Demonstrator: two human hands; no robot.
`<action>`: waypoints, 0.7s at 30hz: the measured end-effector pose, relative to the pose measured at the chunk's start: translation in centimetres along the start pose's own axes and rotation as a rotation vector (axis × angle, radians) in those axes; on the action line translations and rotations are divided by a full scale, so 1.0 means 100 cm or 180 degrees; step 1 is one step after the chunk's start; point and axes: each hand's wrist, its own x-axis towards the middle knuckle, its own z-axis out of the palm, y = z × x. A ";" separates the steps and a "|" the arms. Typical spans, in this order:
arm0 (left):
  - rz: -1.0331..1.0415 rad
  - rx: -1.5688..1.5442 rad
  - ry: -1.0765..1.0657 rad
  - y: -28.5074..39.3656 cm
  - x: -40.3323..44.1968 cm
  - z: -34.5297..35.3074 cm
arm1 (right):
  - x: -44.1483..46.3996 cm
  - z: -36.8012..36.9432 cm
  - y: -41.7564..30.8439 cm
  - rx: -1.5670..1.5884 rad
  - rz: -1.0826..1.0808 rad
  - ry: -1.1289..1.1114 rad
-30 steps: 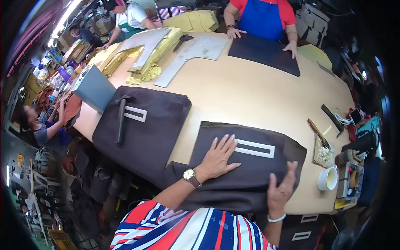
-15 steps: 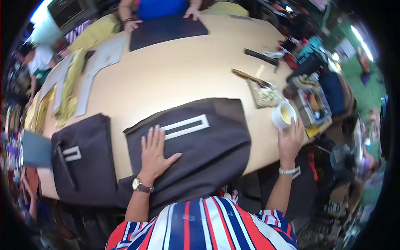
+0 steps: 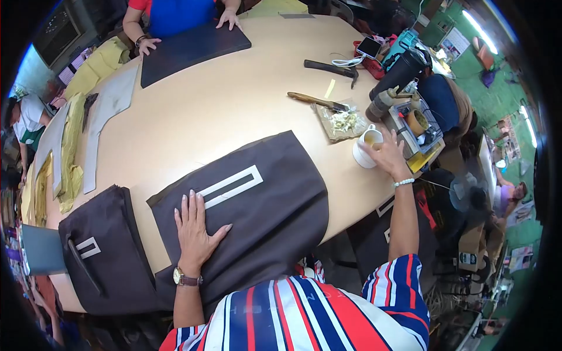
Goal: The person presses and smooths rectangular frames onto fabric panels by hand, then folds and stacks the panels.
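Note:
Dark brown fabric (image 3: pixel 275 199) lies spread in front of me, one end hanging over the table edge toward my body. A white rectangular frame (image 3: pixel 231 187) with a narrow slot marks its upper face. My left hand (image 3: pixel 198 231) rests flat on the fabric, fingers stretched out and touching the frame's left end. At the right, my right hand (image 3: pixel 389 153) grips a white mug (image 3: pixel 362 153) near its rim, the thumb across the opening. Something yellowish shows inside the mug. The hand partly hides the mug's right side.
Folded dark fabric (image 3: pixel 114 257) with a dark tool on it lies left. Beyond the mug are a brush (image 3: pixel 316 100), cardboard with white paste (image 3: pixel 344 121), a hammer (image 3: pixel 331 67) and a bin of bottles (image 3: pixel 430 131). Across the table, a person's hands touch a dark panel (image 3: pixel 196 52).
The view has shifted, so the table items appear farther left. My right hand has moved from the mug's near side to over its rim. My left hand stays flat on the fabric.

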 end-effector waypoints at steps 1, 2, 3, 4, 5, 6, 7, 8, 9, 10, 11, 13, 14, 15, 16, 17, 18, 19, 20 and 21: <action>0.0017 -0.0011 0.0034 -0.001 0.000 0.001 | 0.001 -0.002 0.007 0.0212 -0.0007 0.0240; 0.0031 -0.0026 0.0074 -0.001 0.000 0.001 | 0.002 -0.004 0.015 0.0420 -0.0021 0.0487; 0.0010 -0.0024 0.0046 -0.001 0.001 0.002 | 0.002 -0.006 0.021 0.0623 -0.0038 0.0731; -0.0011 -0.0020 0.0015 -0.001 0.000 0.001 | -0.001 -0.006 0.024 0.0538 -0.0084 0.0973; -0.0029 -0.0012 -0.0018 -0.001 0.000 0.001 | -0.006 -0.005 0.027 0.0455 -0.0127 0.1213; 0.0025 -0.0028 0.0021 -0.001 0.000 0.002 | -0.013 -0.003 0.030 0.0373 -0.0175 0.1448; 0.0060 -0.0039 0.0062 0.000 0.001 0.002 | -0.020 0.004 0.032 0.0137 -0.0486 0.1421; 0.0065 -0.0035 0.0100 -0.002 0.000 0.001 | -0.029 0.003 0.024 0.0018 -0.0508 0.1192; 0.0107 0.0003 0.0156 -0.004 0.000 0.005 | -0.039 -0.003 0.007 -0.0083 -0.0564 0.0953; 0.0112 -0.0001 0.0140 -0.004 0.000 0.004 | -0.046 -0.007 -0.013 -0.0171 -0.0651 0.0707; 0.0098 0.0003 0.0116 -0.003 0.002 0.003 | -0.053 -0.011 -0.036 -0.0131 -0.0956 0.0900; 0.0066 0.0018 0.0091 -0.005 -0.001 0.002 | -0.065 -0.011 -0.083 0.0721 -0.1555 0.1071; 0.0075 0.0012 0.0121 -0.006 0.000 0.003 | -0.071 -0.010 -0.107 0.1138 -0.1829 0.1168; 0.0100 -0.0017 0.0155 -0.006 -0.001 0.004 | -0.082 -0.009 -0.133 0.1733 -0.1997 0.0868; 0.0075 -0.0034 0.0157 -0.006 -0.002 0.005 | -0.093 -0.007 -0.157 0.2314 -0.2136 0.0549; 0.0067 -0.0051 0.0167 -0.006 -0.002 0.005 | -0.097 0.004 -0.173 0.2513 -0.2215 0.0337; 0.0073 -0.0069 0.0185 -0.007 -0.002 0.005 | -0.098 0.020 -0.184 0.2705 -0.2284 0.0135; 0.0068 -0.0056 0.0183 -0.008 -0.002 0.007 | -0.095 0.034 -0.193 0.2768 -0.2192 -0.0114; 0.0047 -0.0062 0.0167 -0.008 -0.002 0.007 | -0.090 0.051 -0.195 0.2627 -0.2124 -0.0047; 0.0035 -0.0069 0.0154 -0.008 -0.002 0.008 | -0.085 0.069 -0.196 0.2485 -0.2051 0.0027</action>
